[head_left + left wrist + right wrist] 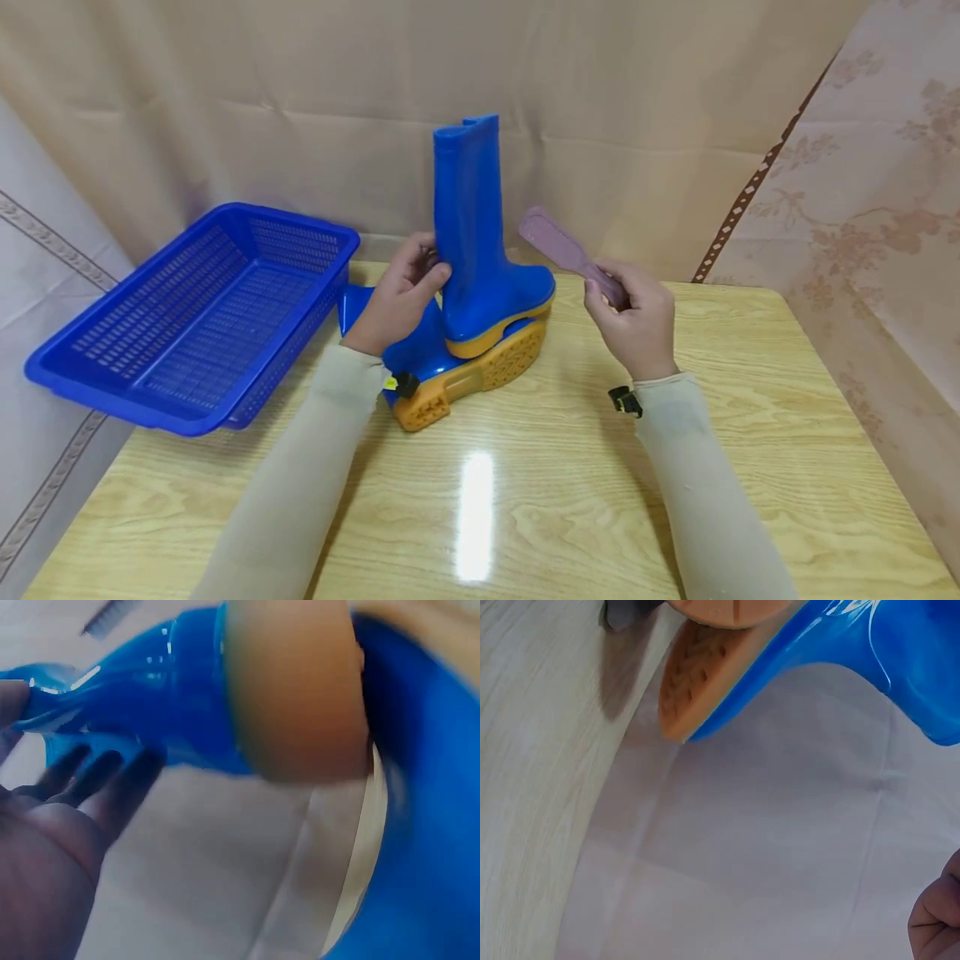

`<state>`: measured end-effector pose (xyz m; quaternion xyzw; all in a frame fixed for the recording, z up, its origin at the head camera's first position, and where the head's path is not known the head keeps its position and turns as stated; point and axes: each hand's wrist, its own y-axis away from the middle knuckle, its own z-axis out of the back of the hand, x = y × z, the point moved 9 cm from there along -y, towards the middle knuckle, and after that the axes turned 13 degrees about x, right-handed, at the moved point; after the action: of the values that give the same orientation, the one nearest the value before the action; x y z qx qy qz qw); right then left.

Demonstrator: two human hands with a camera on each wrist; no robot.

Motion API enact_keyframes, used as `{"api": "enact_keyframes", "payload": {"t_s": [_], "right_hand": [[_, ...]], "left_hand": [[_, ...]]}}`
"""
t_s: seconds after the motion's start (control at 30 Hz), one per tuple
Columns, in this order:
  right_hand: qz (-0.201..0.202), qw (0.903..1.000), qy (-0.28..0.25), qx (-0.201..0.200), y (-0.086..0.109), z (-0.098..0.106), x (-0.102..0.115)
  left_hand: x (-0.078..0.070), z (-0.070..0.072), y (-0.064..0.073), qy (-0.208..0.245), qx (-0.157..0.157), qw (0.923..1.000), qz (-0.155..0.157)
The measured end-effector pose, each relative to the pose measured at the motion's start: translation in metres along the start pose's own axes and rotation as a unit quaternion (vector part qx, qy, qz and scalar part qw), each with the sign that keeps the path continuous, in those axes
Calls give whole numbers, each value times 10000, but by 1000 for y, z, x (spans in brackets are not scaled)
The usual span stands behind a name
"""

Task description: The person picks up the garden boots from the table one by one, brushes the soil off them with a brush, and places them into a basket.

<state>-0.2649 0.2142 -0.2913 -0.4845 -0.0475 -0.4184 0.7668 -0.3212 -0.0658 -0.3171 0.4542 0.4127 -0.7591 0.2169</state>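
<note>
A blue rubber boot (474,221) with a yellow-orange sole stands upright, its sole resting on a second blue boot. That second boot (480,379) lies on its side, patterned sole facing the front. My left hand (397,302) holds the upright boot by the back of its shaft, thumb on the near side and fingers partly hidden behind. To the right of the boot, my right hand (637,321) grips a purple brush (558,242) by its handle, raised and apart from the boot. Bristles of the brush (111,618) show in the left wrist view.
A blue perforated plastic basket (288,321) stands at the left, beside the lying boot. The wood-grain table (555,492) runs back to a beige cloth (637,125). Patterned cloth (885,208) hangs at the right.
</note>
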Motion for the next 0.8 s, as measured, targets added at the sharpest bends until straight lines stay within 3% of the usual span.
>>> {"api": "enact_keyframes", "payload": {"t_s": [0.07, 0.2, 0.37, 0.47, 0.63, 0.73, 0.8], "right_hand": [[31, 9999, 21, 111, 0, -2, 0], [96, 9996, 21, 270, 1, -6, 0], [223, 9980, 255, 531, 2, -13, 4], [273, 9977, 297, 542, 2, -14, 6], [427, 9988, -61, 246, 3, -6, 8], [641, 9975, -269, 129, 3, -3, 12], [778, 9964, -333, 96, 3, -2, 14]], "left_hand": [[4, -4, 1, 286, 92, 9995, 86], [10, -10, 0, 338, 18, 9991, 273], [7, -18, -3, -18, -147, 9984, 546], [2, -17, -3, -404, -418, 9965, 596], [-7, -14, 0, -313, -711, 9968, 164], [-13, -13, 0, -92, -657, 9972, -357], [-14, -14, 0, -118, -559, 9971, -498]]}}
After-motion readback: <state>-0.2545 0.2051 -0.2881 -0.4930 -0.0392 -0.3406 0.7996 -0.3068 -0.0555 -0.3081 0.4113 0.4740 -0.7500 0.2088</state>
